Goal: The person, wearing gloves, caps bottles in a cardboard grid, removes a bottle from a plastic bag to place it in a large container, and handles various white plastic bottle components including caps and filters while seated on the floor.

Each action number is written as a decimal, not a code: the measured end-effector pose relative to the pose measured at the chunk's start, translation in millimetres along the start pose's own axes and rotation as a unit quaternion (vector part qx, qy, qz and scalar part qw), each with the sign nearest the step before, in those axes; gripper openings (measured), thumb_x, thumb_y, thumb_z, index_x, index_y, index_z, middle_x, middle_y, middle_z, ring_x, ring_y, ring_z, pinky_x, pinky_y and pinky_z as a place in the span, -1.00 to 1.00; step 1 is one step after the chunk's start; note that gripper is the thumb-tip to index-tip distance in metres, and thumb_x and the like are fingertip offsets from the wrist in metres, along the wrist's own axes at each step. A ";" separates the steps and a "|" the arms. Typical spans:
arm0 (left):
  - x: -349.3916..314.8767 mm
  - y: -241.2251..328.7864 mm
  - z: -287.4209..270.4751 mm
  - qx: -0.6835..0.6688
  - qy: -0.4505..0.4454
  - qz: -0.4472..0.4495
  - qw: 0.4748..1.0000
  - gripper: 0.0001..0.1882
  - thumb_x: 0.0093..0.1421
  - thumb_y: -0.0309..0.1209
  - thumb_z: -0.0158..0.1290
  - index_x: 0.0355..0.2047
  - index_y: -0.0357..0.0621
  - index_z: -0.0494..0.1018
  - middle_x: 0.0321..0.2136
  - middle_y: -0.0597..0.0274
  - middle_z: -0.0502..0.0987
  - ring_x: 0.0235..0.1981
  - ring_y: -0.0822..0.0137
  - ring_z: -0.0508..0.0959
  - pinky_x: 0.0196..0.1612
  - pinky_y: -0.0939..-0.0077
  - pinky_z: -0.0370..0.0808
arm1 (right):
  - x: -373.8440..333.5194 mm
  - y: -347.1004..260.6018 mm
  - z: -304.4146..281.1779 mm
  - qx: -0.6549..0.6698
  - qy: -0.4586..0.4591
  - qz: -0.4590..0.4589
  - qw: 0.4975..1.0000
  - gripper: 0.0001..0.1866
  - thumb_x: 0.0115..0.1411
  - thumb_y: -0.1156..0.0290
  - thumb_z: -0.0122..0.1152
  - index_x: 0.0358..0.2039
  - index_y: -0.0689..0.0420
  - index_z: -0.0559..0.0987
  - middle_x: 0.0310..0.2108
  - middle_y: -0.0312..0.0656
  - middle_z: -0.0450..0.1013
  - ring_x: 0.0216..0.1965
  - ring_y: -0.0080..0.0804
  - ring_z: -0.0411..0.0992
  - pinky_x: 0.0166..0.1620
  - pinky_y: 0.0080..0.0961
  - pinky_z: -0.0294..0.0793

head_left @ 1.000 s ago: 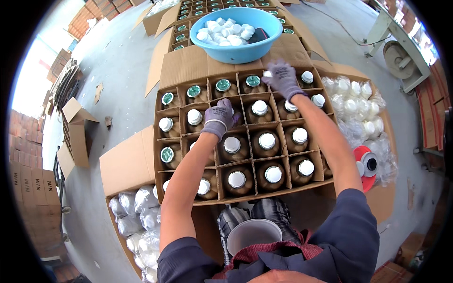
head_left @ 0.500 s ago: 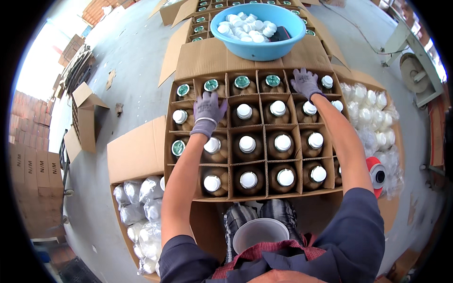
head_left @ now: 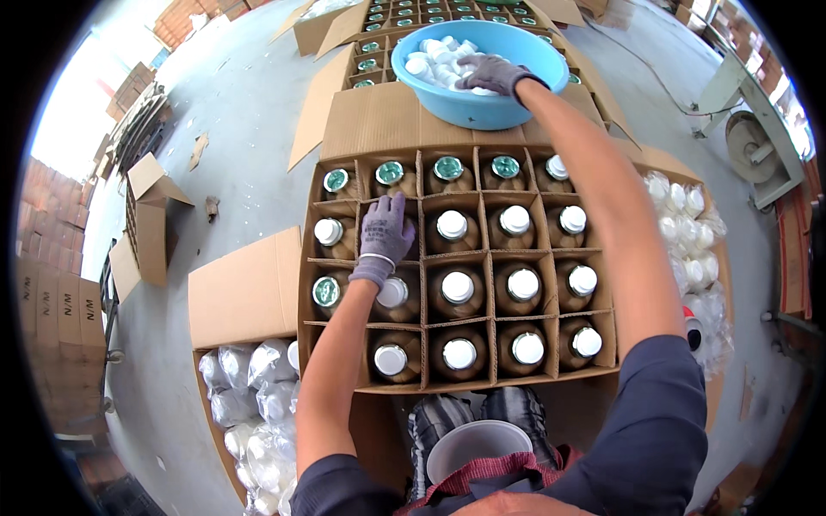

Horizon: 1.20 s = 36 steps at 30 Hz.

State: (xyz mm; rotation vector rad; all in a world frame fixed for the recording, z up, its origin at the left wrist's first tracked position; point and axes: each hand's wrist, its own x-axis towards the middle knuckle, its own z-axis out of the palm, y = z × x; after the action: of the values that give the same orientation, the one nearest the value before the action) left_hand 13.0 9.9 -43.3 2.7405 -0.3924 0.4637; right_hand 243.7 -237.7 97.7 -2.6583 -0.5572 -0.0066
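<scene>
A divided carton (head_left: 422, 249) holds rows of brown bottles, each in its own compartment. Many bottles wear white caps (head_left: 458, 287); several show a green, shiny top (head_left: 448, 168). My left hand (head_left: 385, 234), in a grey-purple glove, lies over a second-row bottle with fingers extended toward the divider; it hides that bottle's top. Beyond the carton stands a light blue basin (head_left: 465, 110) with loose white caps (head_left: 434, 62). My right hand (head_left: 492, 76), also gloved, reaches into it with fingers apart against the caps. No cap shows clearly in its grip.
Bagged clear bottles (head_left: 262, 387) lie in an open carton at left. More bagged bottles (head_left: 688, 224) are at right, beside a red object (head_left: 693, 327). A whitish tub (head_left: 477, 443) sits near my legs. Behind the basin stand more cartons of green-topped bottles (head_left: 413, 19).
My right hand has left the back-right bottles and moved up into the basin. My left hand has drawn slightly nearer. The carton and basin appear lower in the view.
</scene>
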 end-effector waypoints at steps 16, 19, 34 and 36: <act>5.7 2.1 4.5 0.043 -0.010 0.002 0.999 -0.51 0.03 -0.35 0.07 -0.01 -0.17 0.31 -0.20 0.02 0.42 -0.15 0.03 0.45 -0.14 0.12 0.45 | 81.3 71.3 57.2 -0.085 -0.154 0.020 0.984 -0.31 0.00 0.15 0.25 0.21 -0.13 0.38 -0.02 -0.02 0.46 0.01 -0.22 0.40 0.06 -0.32 0.31; 8.2 3.1 10.7 0.029 -0.026 0.003 0.999 -0.53 0.05 -0.31 0.08 -0.01 -0.15 0.31 -0.18 0.02 0.43 -0.12 0.04 0.45 -0.11 0.14 0.45 | 56.1 64.6 44.6 -0.088 -0.124 0.015 0.988 -0.46 -0.05 0.26 0.31 0.02 -0.03 0.50 -0.26 -0.09 0.52 -0.20 -0.30 0.47 -0.12 -0.38 0.42; 83.5 21.0 -73.7 -0.539 0.021 -0.060 0.840 -0.48 0.21 -0.18 0.16 0.10 -0.16 0.37 -0.14 0.06 0.51 -0.18 0.28 0.57 -0.14 0.44 0.58 | -120.2 -78.6 40.6 0.513 -0.212 -0.118 0.824 -0.31 0.18 0.11 0.23 0.24 0.16 0.27 0.04 -0.13 0.40 0.00 -0.41 0.43 0.04 -0.51 0.44; 82.9 -10.9 -70.5 -0.354 0.056 -0.145 0.922 -0.46 0.17 -0.06 0.16 0.01 -0.18 0.39 -0.18 -0.04 0.55 -0.22 0.17 0.60 -0.14 0.34 0.55 | -108.4 -66.6 53.5 0.345 -0.161 -0.088 0.921 -0.37 0.20 0.06 0.18 0.17 0.17 0.34 0.02 -0.06 0.42 0.02 -0.29 0.43 0.04 -0.40 0.44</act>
State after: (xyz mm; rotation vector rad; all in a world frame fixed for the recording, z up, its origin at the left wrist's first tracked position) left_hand 72.9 28.0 46.4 2.0093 -0.0869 0.3140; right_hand 114.1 -202.3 66.1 -1.9194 -0.7372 0.4922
